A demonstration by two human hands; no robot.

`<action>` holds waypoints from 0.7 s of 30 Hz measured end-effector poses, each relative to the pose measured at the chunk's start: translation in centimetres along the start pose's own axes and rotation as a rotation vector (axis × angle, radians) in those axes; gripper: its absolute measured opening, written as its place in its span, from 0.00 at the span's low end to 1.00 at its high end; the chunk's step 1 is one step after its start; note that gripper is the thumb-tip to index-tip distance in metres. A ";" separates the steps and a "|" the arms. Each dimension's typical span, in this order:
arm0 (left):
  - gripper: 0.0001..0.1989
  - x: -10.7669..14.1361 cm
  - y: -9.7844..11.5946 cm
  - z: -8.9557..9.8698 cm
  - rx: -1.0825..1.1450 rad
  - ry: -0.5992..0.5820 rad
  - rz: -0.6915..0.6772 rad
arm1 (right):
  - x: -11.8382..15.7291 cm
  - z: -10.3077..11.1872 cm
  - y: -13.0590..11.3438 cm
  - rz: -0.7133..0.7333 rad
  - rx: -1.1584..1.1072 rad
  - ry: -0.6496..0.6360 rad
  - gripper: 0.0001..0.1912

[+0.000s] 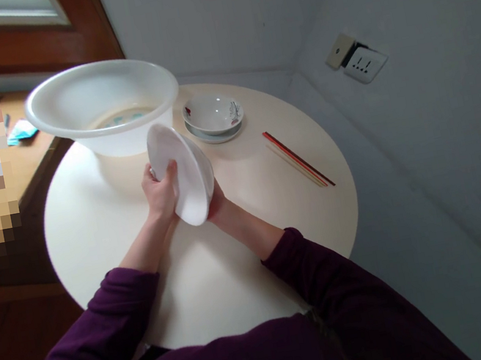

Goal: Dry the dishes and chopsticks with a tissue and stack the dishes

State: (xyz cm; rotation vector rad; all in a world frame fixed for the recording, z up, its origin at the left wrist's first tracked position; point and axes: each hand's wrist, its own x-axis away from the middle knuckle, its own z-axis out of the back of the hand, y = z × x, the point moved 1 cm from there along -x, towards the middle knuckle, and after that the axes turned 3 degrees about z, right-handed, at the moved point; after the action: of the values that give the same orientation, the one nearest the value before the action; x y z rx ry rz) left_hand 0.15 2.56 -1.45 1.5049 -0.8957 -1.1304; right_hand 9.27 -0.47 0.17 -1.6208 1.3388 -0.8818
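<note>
Right, up on its edge in front of me is a white, smooth, shallow round dish (pixel 192 182), tilted above the table. My left hand (pixel 160 188) grips its left side, thumb pressed across the face; my right hand (pixel 217 198) sits behind the lower right side, fingers hidden, so I can't tell how they're closed. Just beyond its top edge comes the big translucent-white plastic basin (pixel 99 144), its flared rim reaching past the table's left edge in this view. Right of that, a white bowl with red and black decoration (pixel 211 120) sits on a pale plate (pixel 217 139). Farther right, thin red, dark and pale sticks (pixel 299 158) lie slanting near the round cream table's (pixel 240 285) curved edge. Plenty of tabletop runs between dish and sticks, and more towards me.
</note>
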 end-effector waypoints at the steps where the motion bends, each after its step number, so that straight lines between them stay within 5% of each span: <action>1: 0.15 0.1 0.2 0.0 -0.022 -0.010 0.002 | 0.3 -0.1 0.0 -0.062 -0.103 -0.009 0.32; 9: 0.12 0.4 1.1 0.1 -0.076 0.004 -0.025 | 2.8 0.0 -1.4 -0.229 -0.459 0.045 0.20; 13: 0.10 0.7 1.4 0.1 -0.083 0.055 -0.079 | 4.2 0.4 -1.6 -0.265 -0.586 0.188 0.17; 21: 0.14 -0.2 0.3 0.7 -0.110 0.105 -0.125 | 6.3 0.0 -2.4 0.073 -0.320 0.473 0.13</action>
State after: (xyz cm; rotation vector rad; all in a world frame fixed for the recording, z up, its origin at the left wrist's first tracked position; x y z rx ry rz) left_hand -0.52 2.48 -1.16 1.5312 -0.6658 -1.1602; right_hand 11.38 -6.46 2.39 -1.6446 1.9357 -1.0938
